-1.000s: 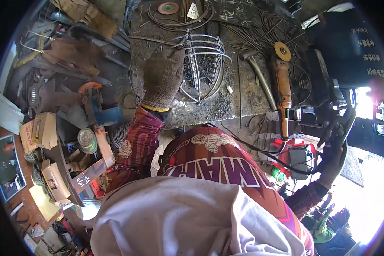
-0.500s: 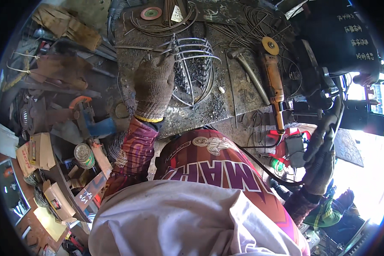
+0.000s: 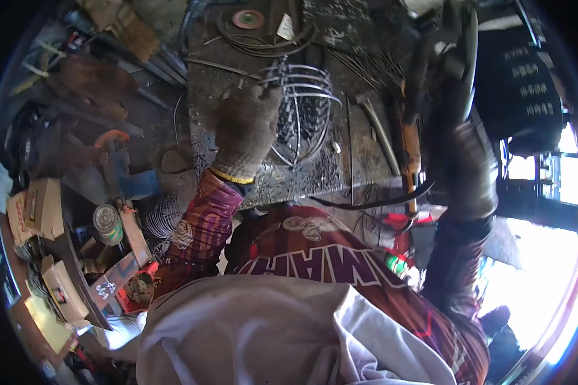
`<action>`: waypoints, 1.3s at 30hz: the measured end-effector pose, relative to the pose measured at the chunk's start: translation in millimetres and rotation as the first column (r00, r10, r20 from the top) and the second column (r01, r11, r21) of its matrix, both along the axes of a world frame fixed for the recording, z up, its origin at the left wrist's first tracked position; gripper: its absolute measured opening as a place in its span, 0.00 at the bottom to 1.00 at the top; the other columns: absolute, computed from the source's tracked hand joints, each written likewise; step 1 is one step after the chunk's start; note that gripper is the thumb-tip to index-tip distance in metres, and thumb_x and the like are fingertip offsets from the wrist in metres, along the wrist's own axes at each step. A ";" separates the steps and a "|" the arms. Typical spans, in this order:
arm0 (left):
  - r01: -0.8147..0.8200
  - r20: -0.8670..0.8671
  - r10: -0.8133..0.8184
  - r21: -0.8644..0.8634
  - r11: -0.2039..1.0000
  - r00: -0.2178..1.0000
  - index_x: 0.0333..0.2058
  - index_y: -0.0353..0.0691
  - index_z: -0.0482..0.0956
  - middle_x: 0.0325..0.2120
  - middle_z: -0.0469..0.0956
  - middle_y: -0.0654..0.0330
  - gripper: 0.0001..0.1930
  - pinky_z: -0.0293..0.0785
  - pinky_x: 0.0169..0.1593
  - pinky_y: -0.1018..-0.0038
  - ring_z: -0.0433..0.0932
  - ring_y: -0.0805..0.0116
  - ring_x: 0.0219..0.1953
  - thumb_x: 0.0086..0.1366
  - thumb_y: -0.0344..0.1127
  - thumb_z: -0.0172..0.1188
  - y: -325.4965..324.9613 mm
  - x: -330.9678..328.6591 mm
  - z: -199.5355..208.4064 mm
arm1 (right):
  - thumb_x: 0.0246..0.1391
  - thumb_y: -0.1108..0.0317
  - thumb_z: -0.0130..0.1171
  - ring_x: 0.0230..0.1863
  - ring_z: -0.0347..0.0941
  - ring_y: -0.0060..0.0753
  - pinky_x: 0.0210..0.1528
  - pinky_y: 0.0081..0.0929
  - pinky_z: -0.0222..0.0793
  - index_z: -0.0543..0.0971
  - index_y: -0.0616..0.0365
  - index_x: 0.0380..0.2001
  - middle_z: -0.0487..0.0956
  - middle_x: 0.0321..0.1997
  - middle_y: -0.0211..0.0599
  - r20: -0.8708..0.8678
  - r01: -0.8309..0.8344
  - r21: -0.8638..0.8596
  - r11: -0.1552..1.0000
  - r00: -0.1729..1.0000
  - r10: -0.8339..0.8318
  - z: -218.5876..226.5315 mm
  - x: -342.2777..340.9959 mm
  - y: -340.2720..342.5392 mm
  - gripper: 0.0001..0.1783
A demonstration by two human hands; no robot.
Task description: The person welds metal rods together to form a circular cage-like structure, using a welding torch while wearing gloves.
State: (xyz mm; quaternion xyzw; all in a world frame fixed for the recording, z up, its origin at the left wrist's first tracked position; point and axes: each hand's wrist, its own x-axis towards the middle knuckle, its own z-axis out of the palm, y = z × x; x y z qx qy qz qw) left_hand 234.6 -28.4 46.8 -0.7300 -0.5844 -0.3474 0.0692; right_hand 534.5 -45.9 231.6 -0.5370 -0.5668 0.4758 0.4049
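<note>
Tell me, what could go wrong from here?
The black cable runs across by the angle grinder; it might snag and drag the tool. The right hand, blurred, appears close to that grinder and could knock it. The gloved left hand is at the edge of the metal-rod frame, whose thin rods might shift or poke it.

Grimy bench: wire frame, hammer, grinder, disc.

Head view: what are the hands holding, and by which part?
The left hand holds the wire frame by its upper left side; the right hand is too blurred to tell.
</note>
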 end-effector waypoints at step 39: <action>0.039 0.078 -0.037 -0.020 0.999 0.996 0.43 0.44 0.85 0.31 0.81 0.59 0.16 0.81 0.37 0.61 0.82 0.55 0.33 0.53 0.30 0.66 2.5 0.9 5.5 | 0.68 0.62 0.56 0.54 0.75 0.25 0.57 0.24 0.71 0.67 0.68 0.66 0.76 0.58 0.40 0.044 -0.403 -0.363 0.840 0.893 0.447 -76.3 30.0 62.6 0.29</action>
